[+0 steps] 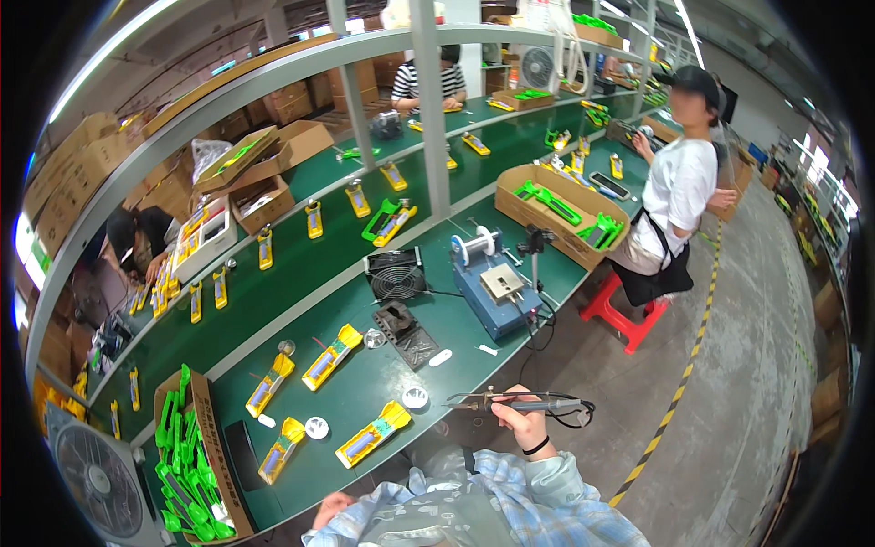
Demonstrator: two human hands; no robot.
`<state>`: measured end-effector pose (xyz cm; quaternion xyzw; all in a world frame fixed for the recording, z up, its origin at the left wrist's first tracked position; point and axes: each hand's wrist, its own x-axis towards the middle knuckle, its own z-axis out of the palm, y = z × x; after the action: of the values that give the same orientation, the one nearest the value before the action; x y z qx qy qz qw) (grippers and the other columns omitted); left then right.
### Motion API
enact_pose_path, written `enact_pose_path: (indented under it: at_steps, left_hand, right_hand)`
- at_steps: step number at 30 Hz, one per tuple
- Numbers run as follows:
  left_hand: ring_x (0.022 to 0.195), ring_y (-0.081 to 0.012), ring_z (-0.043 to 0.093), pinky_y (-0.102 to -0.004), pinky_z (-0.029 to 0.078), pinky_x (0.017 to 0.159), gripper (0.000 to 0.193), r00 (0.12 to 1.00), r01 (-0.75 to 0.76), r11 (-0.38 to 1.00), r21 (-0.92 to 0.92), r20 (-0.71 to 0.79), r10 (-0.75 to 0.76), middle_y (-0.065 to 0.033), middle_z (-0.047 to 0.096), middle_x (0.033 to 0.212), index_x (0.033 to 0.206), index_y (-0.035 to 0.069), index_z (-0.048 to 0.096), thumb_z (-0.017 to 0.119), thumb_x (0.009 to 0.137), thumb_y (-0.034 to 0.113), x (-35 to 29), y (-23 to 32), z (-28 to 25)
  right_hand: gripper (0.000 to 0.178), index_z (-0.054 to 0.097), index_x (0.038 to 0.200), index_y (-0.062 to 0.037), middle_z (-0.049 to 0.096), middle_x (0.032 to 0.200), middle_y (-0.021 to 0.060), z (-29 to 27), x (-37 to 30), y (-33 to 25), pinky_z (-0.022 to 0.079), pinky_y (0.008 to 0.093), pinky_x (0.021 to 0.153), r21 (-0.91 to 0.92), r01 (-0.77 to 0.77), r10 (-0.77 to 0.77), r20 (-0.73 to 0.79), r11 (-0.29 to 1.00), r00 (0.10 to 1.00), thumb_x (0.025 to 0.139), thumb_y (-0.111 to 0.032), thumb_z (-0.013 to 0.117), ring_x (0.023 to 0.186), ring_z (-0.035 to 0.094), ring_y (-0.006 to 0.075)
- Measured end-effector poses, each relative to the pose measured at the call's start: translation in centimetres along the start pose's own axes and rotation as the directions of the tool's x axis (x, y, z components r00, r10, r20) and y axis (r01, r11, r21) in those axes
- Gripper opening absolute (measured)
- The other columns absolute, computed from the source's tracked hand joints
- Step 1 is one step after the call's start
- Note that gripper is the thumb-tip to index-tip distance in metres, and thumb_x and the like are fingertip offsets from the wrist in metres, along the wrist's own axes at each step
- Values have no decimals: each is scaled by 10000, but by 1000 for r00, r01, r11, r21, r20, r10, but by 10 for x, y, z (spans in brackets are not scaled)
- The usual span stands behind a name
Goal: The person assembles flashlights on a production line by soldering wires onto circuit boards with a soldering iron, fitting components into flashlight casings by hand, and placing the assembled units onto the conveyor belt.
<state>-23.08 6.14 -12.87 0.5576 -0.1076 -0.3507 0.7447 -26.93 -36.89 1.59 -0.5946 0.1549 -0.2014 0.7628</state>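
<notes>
My right hand (pixel 521 421) is closed around the grey handle of a soldering iron (pixel 553 404), with its thin tip pointing left over the bench edge. A black cable loops behind it. Just left of the tip, a yellow lamp housing (pixel 354 448) lies open, a blue cylindrical cell and green board inside, a round clear lens (pixel 415 397) beside it. Three similar yellow housings (pixel 281 450) lie on the green bench (pixel 365 392) with lenses nearby. Low at the bench's near edge rests my left hand (pixel 333 508), partly hidden by my sleeve; its fingers are unclear.
A blue soldering machine (pixel 497 296) with a wire spool stands beside a black fan (pixel 396 275). Cardboard boxes hold green parts (pixel 187 474). Beyond a metal frame, a belt (pixel 301 255) carries yellow housings. A person in white (pixel 684 173) works at right near a red stool (pixel 624 313).
</notes>
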Motion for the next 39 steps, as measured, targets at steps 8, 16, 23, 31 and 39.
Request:
enact_pose_path:
  at_steps: [8, 16, 23, 31, 39]
  left_hand:
    - [743, -262, 606, -385, 467, 689, 190, 992, 63, 984, 164, 101, -81, -166, 625, 764, 898, 5, 607, 594, 741, 111, 31, -10, -20]
    - [740, -257, 607, -377, 469, 685, 180, 981, -32, 995, 93, -187, 49, -164, 627, 765, 882, 6, 614, 594, 734, 107, -34, -87, 31]
    - [737, -253, 608, -369, 470, 681, 171, 897, -128, 989, 73, -418, 147, -163, 629, 765, 867, 8, 619, 593, 727, 103, -49, -122, 73]
    - [734, -248, 608, -361, 471, 677, 162, 871, -68, 992, 111, -478, 113, -161, 631, 766, 851, 10, 626, 592, 720, 98, -63, -131, 86]
    - [731, -243, 609, -352, 472, 672, 153, 881, 28, 986, 162, -471, 53, -159, 632, 767, 834, 12, 632, 591, 712, 94, -54, -116, 79]
  right_hand:
    - [111, 578, 793, -34, 558, 649, 20, -11, -7, 12, 386, 204, 479, 21, -60, 59, 32, 998, 998, 733, -87, 654, 531, 500, 76]
    - [95, 563, 780, -33, 539, 623, 21, 12, 1, 11, 340, 187, 439, -37, -116, 119, 73, 993, 990, 727, -69, 633, 496, 483, 77]
    - [107, 555, 801, -23, 537, 626, 47, 49, 13, 12, 320, 190, 412, -65, -123, 136, 257, 990, 957, 723, -61, 618, 478, 469, 85]
    - [98, 563, 794, -20, 557, 637, 59, 70, 24, -2, 333, 183, 425, -135, -50, 95, 348, 990, 933, 736, -74, 619, 484, 481, 85]
    - [115, 551, 801, -14, 544, 622, 65, 75, 39, 1, 326, 193, 403, -135, -43, 87, 342, 990, 936, 737, -82, 618, 473, 475, 94]
